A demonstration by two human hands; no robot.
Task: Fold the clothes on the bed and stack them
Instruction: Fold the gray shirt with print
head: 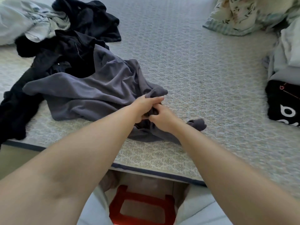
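A bed (203, 75) with a patterned cover fills the view, its near edge at six o'clock above a red stool (141, 207). At centre the left hand (146, 104) and right hand (159, 117) both grip a bunched end of the grey garment (90, 93), likely hunting a hem to spread it. Dark clothes (68, 51) lie heaped at ten o'clock; open bed toward two o'clock gives folding room.
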